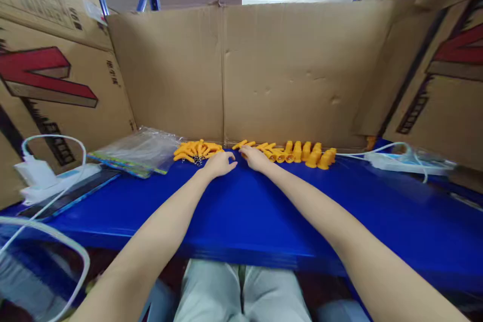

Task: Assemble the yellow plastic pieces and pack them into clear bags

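My left hand (220,163) is at the right edge of a pile of yellow-orange plastic pieces (196,148), some with small dark metal parts at their lower ends. Its thumb stands apart from the bent fingers, and nothing shows between them. To its right, my right hand (255,157) reaches over the near side of a row of short yellow sticks (240,144). The fingers look slightly apart; whether they touch a stick cannot be made out. Right of this hand are several yellow cup-shaped pieces (297,151), some upright and some lying with openings toward me.
Clear plastic bags (139,148) lie left of the pile on the blue tabletop (241,211). A white charger (39,171) with cables is at far left, a power strip (409,162) at right. A cardboard wall (294,70) closes off the back; printed boxes (49,75) flank it.
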The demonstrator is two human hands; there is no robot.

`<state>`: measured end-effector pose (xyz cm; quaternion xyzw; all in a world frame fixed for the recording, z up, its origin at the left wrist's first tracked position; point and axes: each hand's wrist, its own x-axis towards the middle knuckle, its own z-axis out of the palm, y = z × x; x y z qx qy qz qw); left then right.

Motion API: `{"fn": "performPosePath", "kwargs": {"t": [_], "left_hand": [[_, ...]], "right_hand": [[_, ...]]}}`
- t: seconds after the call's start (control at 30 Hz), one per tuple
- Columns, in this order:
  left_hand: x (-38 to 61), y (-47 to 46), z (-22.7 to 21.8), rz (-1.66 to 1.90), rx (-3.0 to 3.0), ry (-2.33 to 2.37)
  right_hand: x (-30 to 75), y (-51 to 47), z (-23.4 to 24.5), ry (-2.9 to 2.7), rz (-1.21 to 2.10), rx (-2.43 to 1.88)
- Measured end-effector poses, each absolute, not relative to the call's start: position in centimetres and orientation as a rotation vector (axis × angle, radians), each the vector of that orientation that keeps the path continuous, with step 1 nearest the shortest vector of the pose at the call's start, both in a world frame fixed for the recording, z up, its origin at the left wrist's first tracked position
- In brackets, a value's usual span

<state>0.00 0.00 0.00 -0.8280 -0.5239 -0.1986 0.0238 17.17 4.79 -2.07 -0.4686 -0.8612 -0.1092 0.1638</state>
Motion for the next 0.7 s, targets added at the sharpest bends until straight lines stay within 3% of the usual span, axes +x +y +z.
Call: {"fn": "performPosePath", "kwargs": {"t": [0.7], "left_hand": [[-0.3,0.5,-0.4,-0.637,-2.653,-1.563]], "right_hand": [[15.6,3.6,-1.1,-2.457,-0.329,-1.691]]}}
